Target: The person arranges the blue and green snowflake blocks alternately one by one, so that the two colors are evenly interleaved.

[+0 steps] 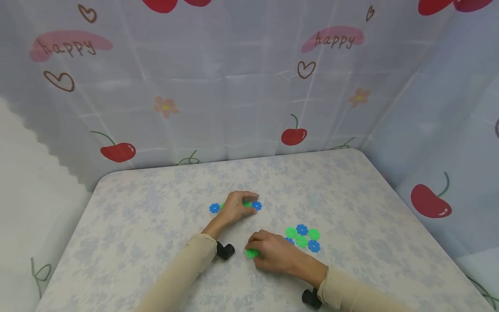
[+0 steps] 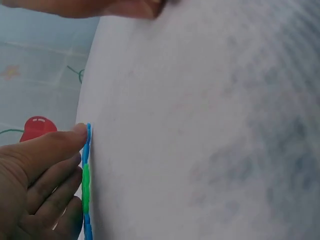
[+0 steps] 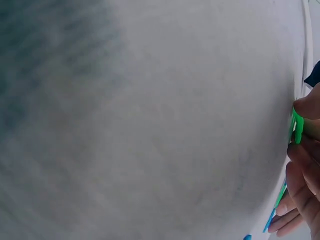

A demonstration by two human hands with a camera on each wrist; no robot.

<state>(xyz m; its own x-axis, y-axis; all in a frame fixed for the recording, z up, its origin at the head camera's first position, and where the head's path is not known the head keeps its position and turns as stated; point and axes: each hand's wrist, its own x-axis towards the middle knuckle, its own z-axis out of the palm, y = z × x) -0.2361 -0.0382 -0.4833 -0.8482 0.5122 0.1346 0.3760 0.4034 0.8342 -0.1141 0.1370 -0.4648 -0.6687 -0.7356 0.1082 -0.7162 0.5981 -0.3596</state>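
A row of blue and green plastic snowflake discs lies on the table, its middle covered by my left hand (image 1: 234, 207). My left thumb and fingers hold the row around its right-end blue snowflake disc (image 1: 256, 206). Another blue snowflake disc (image 1: 214, 208) shows at the other end. Seen edge-on in the left wrist view, the row shows a green disc (image 2: 86, 187) between blue ones. Closer in, my right hand (image 1: 274, 251) pinches a green snowflake disc (image 1: 251, 253), which the right wrist view shows tilted (image 3: 298, 127) between thumb and fingers.
Several loose green discs (image 1: 302, 241) and blue discs (image 1: 314, 246) form a cluster beyond my right hand; one blue disc is partly hidden by it. The pale floral table (image 1: 156, 225) ends at a curtain (image 1: 226, 108) printed with cherries.
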